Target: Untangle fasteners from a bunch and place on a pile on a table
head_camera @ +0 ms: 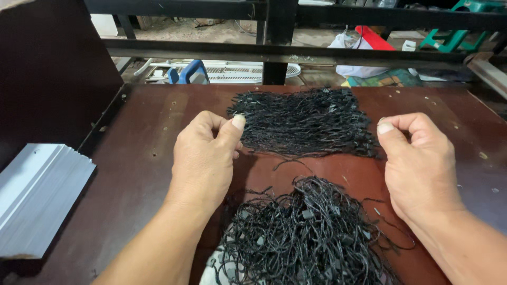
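Far pile of cords (303, 124) laid straight; near pile (306, 237) tangled, approx. half left. Left hand (206, 158) & right hand (417, 158) pinched shut; can't tell what's held.

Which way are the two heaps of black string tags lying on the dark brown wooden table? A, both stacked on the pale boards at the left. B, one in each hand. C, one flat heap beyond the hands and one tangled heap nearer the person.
C: the flat heap of black string tags lies beyond both hands, while the tangled heap of black string tags lies nearer, between the forearms, on the dark brown wooden table.
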